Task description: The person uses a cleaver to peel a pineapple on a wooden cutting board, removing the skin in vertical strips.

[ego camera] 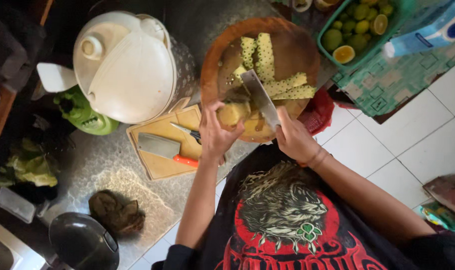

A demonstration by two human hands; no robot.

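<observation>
Presently, the left hand (215,135) is closed on a peeled pineapple (233,114) at the near edge of the round wooden board (287,47). Right hand (295,140) grips a cleaver (260,97), blade resting against the fruit. Peel strips (265,57) lie behind.

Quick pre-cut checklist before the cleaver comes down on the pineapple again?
1. Left hand steadying the peeled pineapple: ok.
2. Right hand gripping the cleaver: ok.
3. Left fingertips apart from the blade: cannot tell, they sit close.
4. Pineapple fully on the round wooden board: ok.
5. Peel strips out of the cutting path: ok, pushed to the far side.
6. Board stable on the counter: cannot tell.
</observation>
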